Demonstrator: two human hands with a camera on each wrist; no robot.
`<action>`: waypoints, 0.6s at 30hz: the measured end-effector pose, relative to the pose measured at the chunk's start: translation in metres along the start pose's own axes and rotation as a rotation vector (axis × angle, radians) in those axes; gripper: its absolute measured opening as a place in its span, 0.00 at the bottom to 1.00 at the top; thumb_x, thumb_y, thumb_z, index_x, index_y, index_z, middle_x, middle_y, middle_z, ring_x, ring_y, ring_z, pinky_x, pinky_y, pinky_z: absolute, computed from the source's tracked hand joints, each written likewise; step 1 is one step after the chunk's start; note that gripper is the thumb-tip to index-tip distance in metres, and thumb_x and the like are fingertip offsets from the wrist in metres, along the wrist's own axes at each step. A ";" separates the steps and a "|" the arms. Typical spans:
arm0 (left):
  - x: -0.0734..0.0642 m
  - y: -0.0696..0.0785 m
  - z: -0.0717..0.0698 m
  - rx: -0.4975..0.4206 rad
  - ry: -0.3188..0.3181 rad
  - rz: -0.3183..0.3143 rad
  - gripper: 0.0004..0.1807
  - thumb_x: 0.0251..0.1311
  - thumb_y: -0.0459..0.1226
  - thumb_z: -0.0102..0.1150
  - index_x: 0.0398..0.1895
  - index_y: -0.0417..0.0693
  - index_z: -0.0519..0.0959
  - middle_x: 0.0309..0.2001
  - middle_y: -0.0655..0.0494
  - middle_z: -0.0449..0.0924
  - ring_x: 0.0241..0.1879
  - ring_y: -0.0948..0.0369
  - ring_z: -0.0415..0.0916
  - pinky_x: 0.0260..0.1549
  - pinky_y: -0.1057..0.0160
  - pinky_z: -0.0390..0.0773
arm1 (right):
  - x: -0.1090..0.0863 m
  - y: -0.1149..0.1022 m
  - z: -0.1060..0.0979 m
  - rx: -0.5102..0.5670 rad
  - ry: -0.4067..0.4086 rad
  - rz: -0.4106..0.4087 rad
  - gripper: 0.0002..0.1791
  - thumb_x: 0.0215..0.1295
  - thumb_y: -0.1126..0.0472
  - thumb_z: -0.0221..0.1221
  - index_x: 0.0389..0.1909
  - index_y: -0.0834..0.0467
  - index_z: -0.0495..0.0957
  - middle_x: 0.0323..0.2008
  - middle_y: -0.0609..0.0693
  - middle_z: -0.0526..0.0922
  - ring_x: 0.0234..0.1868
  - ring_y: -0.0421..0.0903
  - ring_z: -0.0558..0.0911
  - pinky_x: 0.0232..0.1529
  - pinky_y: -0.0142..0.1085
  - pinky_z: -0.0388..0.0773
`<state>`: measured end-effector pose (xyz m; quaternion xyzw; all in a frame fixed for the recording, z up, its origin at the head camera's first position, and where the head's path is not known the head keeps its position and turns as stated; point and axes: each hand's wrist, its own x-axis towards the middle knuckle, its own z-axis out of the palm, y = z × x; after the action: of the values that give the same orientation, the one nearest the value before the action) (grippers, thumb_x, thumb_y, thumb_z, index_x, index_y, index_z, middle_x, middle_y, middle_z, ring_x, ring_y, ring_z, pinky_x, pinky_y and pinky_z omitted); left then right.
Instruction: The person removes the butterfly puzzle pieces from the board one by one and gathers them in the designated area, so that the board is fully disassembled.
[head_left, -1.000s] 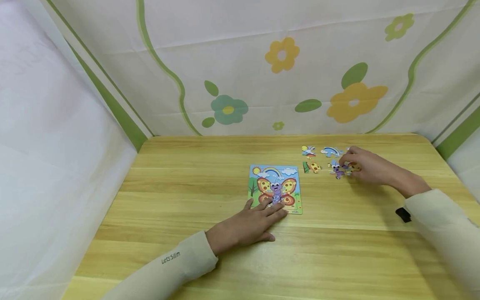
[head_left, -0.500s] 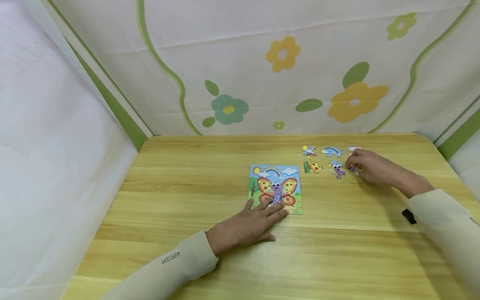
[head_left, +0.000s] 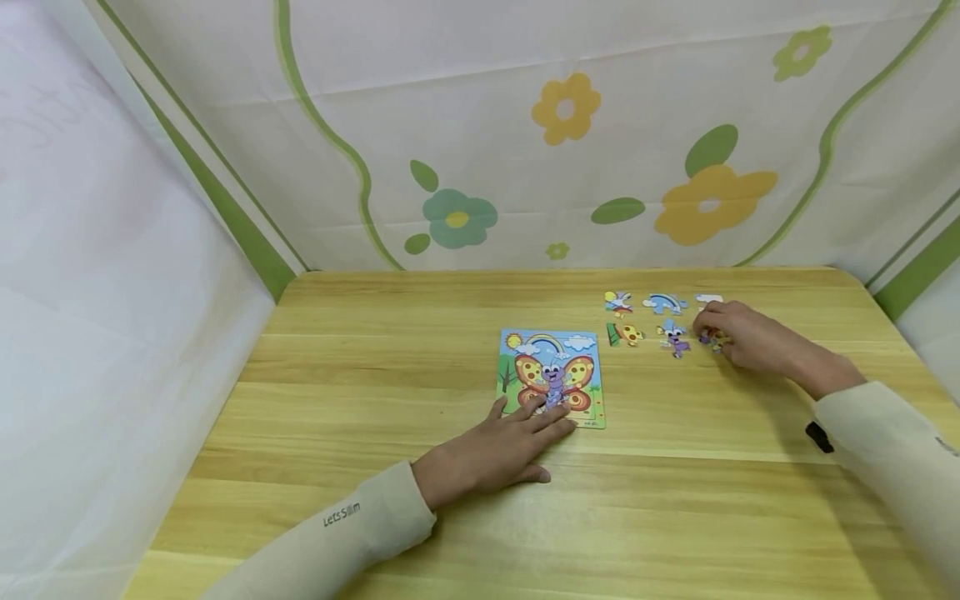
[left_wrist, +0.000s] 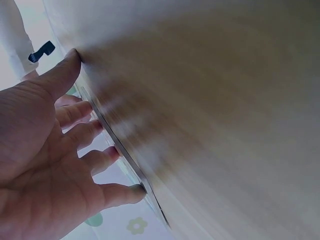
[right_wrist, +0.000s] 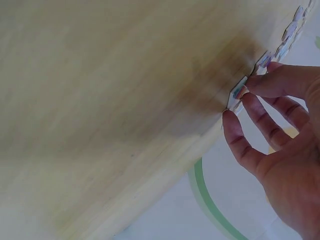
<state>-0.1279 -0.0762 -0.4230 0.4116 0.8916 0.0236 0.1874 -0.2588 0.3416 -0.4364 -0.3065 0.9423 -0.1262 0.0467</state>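
My left hand [head_left: 495, 450] lies flat with spread fingertips on the lower edge of a square butterfly puzzle board [head_left: 509, 350]. In the left wrist view its fingertips press along the board's thin edge [left_wrist: 125, 155]. To the right, my right hand [head_left: 750, 337] pinches a butterfly-wing puzzle piece [head_left: 717, 343] at the table surface. The right wrist view has thumb and fingers round that puzzle piece [right_wrist: 237, 93]. Beside it lies a piece with the purple face [head_left: 675, 340], then a green-and-yellow wing piece [head_left: 626, 335]. Behind are a sun piece [head_left: 618, 302], a rainbow piece [head_left: 664, 303] and a partly covered cloud piece [head_left: 708, 297].
The wooden table [head_left: 360, 375] ends at a floral cloth [head_left: 510, 133] hanging behind it. Another white cloth [head_left: 97, 333] hangs on the left. A small black object [head_left: 819, 436] shows at the right sleeve's cuff.
My right hand has shifted slightly right and a little toward me with the wing piece, away from the purple-face piece, exposing the cloud piece. The left hand stays on the board.
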 end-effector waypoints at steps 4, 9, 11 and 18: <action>0.000 0.000 0.000 0.007 -0.001 0.000 0.40 0.78 0.55 0.50 0.86 0.61 0.50 0.87 0.61 0.43 0.85 0.51 0.43 0.74 0.33 0.61 | -0.001 -0.002 -0.002 -0.016 -0.010 0.023 0.25 0.52 0.86 0.57 0.46 0.59 0.84 0.46 0.52 0.83 0.47 0.54 0.80 0.50 0.54 0.78; 0.000 0.001 -0.001 0.019 -0.005 -0.003 0.40 0.78 0.56 0.50 0.87 0.61 0.49 0.87 0.62 0.42 0.85 0.51 0.44 0.75 0.34 0.61 | 0.000 -0.014 -0.005 -0.046 0.023 0.009 0.22 0.57 0.84 0.57 0.48 0.61 0.84 0.48 0.55 0.83 0.50 0.56 0.81 0.50 0.54 0.80; 0.000 0.002 -0.001 0.025 0.002 0.001 0.40 0.78 0.56 0.50 0.86 0.61 0.50 0.87 0.61 0.43 0.85 0.51 0.45 0.74 0.34 0.62 | 0.005 -0.027 -0.008 -0.047 0.031 0.006 0.22 0.59 0.83 0.56 0.49 0.62 0.84 0.49 0.56 0.83 0.52 0.58 0.81 0.51 0.55 0.81; -0.007 0.001 0.000 0.036 0.015 -0.001 0.41 0.77 0.57 0.52 0.86 0.60 0.50 0.86 0.60 0.44 0.85 0.51 0.46 0.74 0.35 0.63 | 0.032 -0.082 -0.007 0.001 0.036 -0.031 0.18 0.63 0.78 0.61 0.51 0.60 0.84 0.54 0.57 0.83 0.60 0.61 0.80 0.56 0.57 0.80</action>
<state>-0.1229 -0.0805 -0.4202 0.4144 0.8934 0.0105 0.1732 -0.2396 0.2598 -0.4078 -0.3186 0.9381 -0.1328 0.0279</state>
